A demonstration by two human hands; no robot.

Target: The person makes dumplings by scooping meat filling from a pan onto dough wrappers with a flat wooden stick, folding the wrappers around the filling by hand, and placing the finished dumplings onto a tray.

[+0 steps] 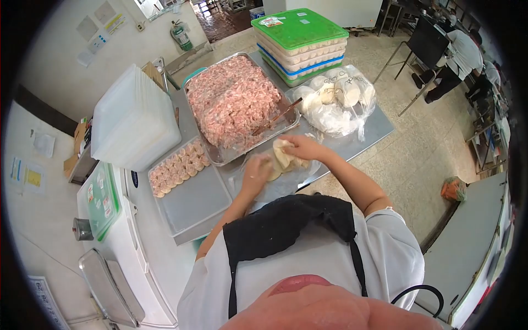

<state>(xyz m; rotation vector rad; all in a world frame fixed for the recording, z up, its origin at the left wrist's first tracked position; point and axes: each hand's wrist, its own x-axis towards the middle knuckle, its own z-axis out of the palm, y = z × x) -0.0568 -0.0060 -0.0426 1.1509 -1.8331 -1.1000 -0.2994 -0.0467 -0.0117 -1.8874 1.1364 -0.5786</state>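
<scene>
My right hand [301, 147] grips pale round dough wrappers [282, 155] over a clear plastic bag [275, 190] at the front of the metal table. My left hand [258, 169] is beside the same wrappers on the left; its fingers are smeared and I cannot make out their hold. Just beyond both hands stands a big metal tray [223, 162] heaped with raw minced meat [234, 99]. A brown-handled tool [287, 109] leans in the meat. On the left, a shallow tray [192, 206] carries rows of filled dumplings [179, 168] along its far part.
Stacked translucent trays [135, 121] stand at the left. Green-lidded boxes [300, 30] are piled at the back, near a plastic bag of wrappers [338, 99]. The table edge [379, 129] runs along the right. Other people work at the far right, one in a white shirt [465, 52].
</scene>
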